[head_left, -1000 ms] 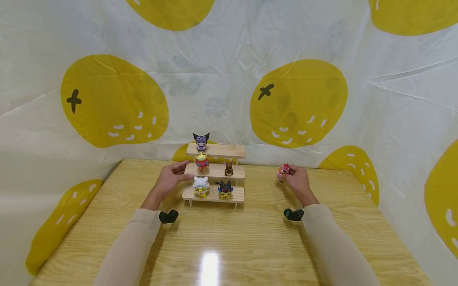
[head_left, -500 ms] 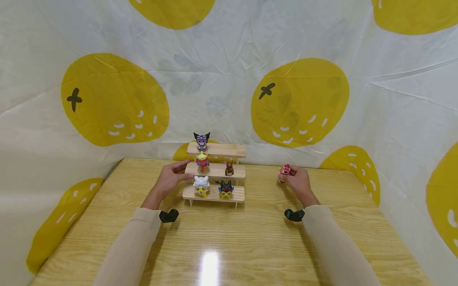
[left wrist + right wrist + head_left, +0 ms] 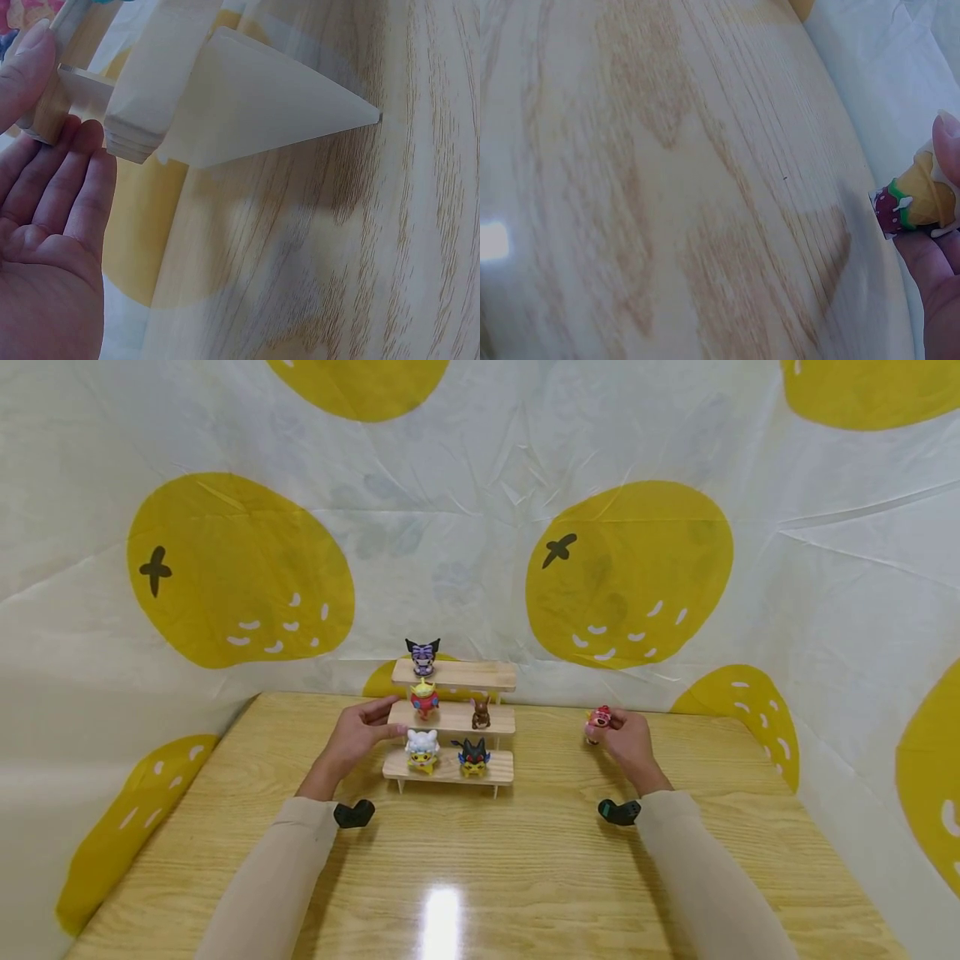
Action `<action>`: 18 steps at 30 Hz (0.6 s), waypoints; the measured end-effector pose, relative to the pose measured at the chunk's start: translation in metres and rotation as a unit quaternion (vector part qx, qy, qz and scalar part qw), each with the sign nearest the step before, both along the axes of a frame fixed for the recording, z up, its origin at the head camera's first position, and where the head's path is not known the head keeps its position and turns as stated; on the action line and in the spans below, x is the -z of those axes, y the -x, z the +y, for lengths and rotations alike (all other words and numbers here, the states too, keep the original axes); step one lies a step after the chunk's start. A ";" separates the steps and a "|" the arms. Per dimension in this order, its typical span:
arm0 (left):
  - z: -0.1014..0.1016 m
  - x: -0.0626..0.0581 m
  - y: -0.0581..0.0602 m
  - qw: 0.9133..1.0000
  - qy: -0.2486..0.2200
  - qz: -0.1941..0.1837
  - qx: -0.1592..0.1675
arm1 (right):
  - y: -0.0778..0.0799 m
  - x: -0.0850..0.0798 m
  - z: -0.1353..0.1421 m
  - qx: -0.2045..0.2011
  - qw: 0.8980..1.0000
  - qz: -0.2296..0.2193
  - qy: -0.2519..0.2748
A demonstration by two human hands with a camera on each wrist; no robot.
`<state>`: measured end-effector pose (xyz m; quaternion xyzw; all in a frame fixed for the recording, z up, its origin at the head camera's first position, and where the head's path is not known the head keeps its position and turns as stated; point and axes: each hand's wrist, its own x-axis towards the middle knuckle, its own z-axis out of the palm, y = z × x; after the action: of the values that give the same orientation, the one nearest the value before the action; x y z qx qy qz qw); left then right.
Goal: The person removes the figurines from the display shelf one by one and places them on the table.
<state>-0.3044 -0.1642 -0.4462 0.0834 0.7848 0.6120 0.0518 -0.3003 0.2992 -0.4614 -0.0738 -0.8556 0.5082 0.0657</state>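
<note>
My left hand (image 3: 348,745) grips the left end of a three-tier wooden display stand (image 3: 450,718) at its middle shelf. In the left wrist view the thumb lies over the board (image 3: 49,112) and the fingers are under it. Off to the right of the stand, my right hand (image 3: 632,747) pinches a pink and red toy figurine (image 3: 598,722), held above the table. From the right wrist the figurine (image 3: 924,191) shows a waffle-patterned tan part with green and maroon at one end; the thumb and fingers hide the rest.
Several figurines stand on the shelves: a purple-and-black one (image 3: 423,657), a red one with a yellow top (image 3: 424,700), a brown one (image 3: 481,713), a white-hooded one (image 3: 422,753) and a black-eared one (image 3: 473,758). A fruit-patterned cloth (image 3: 450,568) hangs behind the wooden table (image 3: 525,877).
The figurine in my right hand has shifted very slightly to the right and turned a little. My left hand keeps its grip on the stand, and the shelved figurines stay put.
</note>
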 end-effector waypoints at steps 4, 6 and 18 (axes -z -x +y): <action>0.000 0.000 0.000 1.000 -0.002 0.002 -0.001 | 0.000 0.000 0.000 0.003 1.000 0.001 0.002; 0.001 0.000 0.000 1.000 -0.001 0.004 -0.001 | 0.000 0.001 0.000 0.004 1.000 0.002 0.003; 0.001 0.000 0.000 1.000 0.002 0.005 -0.004 | 0.001 0.004 0.002 0.001 1.000 0.006 0.010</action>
<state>-0.3049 -0.1634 -0.4461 0.0829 0.7864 0.6104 0.0458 -0.3016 0.3016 -0.4653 -0.0721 -0.8500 0.5169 0.0708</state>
